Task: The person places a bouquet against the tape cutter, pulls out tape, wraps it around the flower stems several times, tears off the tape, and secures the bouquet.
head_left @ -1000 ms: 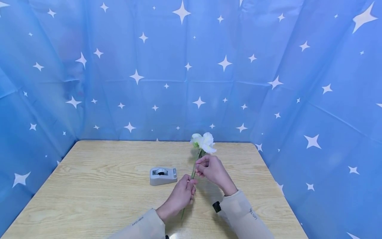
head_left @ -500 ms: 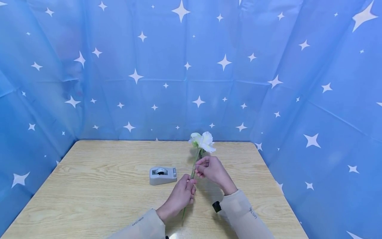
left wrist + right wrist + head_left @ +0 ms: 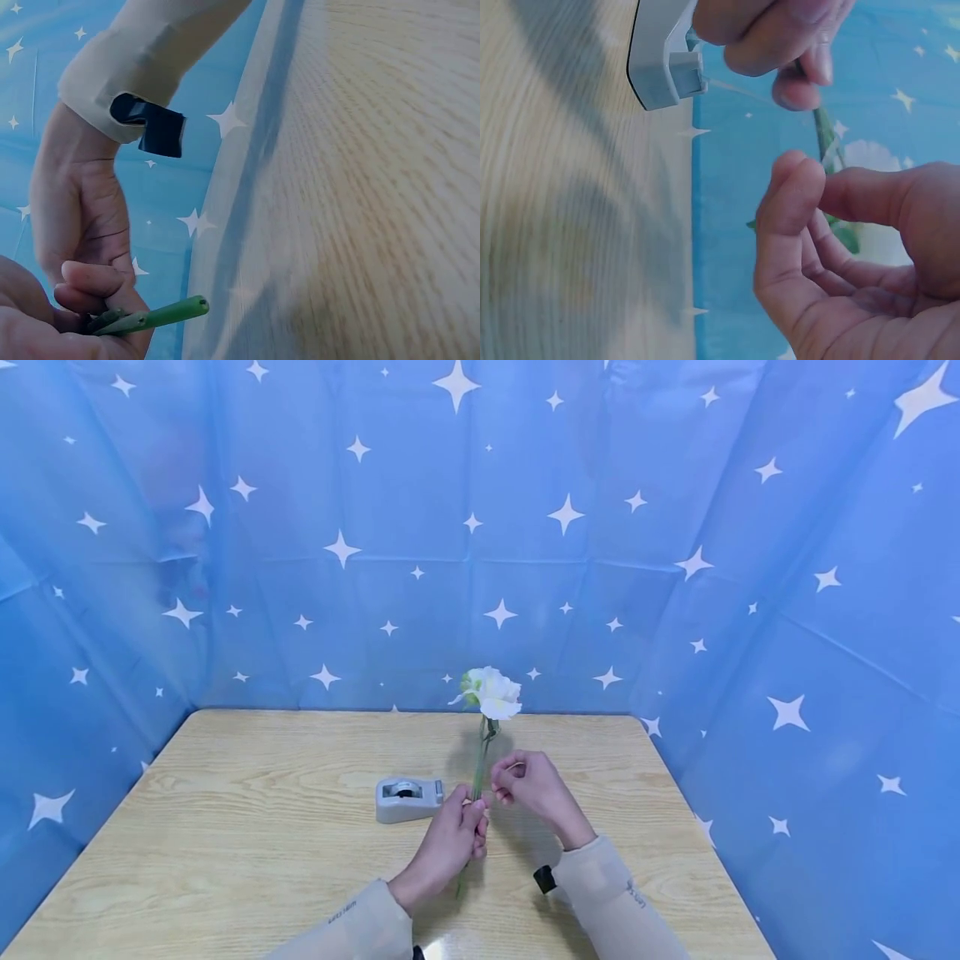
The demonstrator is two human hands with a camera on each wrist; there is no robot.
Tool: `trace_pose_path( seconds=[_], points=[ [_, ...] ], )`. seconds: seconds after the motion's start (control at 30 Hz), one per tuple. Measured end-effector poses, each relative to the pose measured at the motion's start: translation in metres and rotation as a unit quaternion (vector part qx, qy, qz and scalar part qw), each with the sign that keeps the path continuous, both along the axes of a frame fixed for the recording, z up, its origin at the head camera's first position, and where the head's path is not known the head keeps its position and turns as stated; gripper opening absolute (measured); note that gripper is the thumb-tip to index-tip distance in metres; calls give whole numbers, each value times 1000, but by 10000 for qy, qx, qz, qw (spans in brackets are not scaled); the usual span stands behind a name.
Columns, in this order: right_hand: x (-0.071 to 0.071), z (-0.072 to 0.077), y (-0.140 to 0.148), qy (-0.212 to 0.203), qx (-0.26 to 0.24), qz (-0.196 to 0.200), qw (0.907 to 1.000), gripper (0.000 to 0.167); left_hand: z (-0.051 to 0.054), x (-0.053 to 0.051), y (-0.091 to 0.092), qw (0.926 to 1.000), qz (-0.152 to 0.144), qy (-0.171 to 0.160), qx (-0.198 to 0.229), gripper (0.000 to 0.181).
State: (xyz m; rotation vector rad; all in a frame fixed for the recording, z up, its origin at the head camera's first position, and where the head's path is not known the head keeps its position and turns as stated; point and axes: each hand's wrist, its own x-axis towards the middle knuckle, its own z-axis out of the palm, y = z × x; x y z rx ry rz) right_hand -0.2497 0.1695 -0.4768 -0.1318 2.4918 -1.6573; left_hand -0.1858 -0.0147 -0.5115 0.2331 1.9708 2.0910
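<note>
My left hand (image 3: 448, 837) grips a small bunch of white artificial flowers (image 3: 497, 695) by the green stems (image 3: 479, 764). The blooms point away, over the table's far edge. Cut stem ends (image 3: 161, 315) stick out below that hand in the left wrist view. Close beside the stems, on their right, my right hand (image 3: 538, 789) holds thumb and index fingertips together. A faint clear sliver of tape (image 3: 829, 147) shows by those fingertips in the right wrist view, its end hidden in the pinch. Just left of my left hand stands a light grey tape dispenser (image 3: 408, 802).
A light wooden table (image 3: 262, 827) lies under both hands. Blue curtain (image 3: 405, 527) with white stars hangs behind it and at both sides. A black band (image 3: 150, 124) shows at the right sleeve's cuff.
My left hand has shifted slightly up and left, and the flowers have swung left and turned, standing more upright. A gap now shows between the stems and my right hand, which stays nearly still.
</note>
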Motion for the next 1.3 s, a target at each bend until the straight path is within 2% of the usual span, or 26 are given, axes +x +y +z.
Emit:
trace_pose_path(
  seconds=[0.1,0.23,0.43,0.7,0.83,1.0,1.17,1.3],
  points=[
    [2,2,-4,473,347,-144,9982,9,0,0,1,9997,105,143,-180,19],
    [5,5,-11,905,652,-422,9929,8,0,1,2,9987,239,321,-327,18],
    [9,9,-21,1141,823,-563,9884,12,-2,1,4,9965,343,492,-574,18],
    [10,3,-26,731,381,-457,9955,21,-6,2,4,9939,369,727,-739,18],
    [9,2,-27,581,410,-394,9967,28,-6,3,3,9926,315,793,-866,19],
    [7,2,-28,364,403,-350,9979,27,-6,2,2,9921,292,866,-864,19],
    [5,0,-27,58,144,-284,9995,23,-7,3,1,9934,212,823,-767,20],
    [4,0,-25,0,2,-158,9999,23,-7,0,-2,9955,56,702,-641,24]
  ],
)
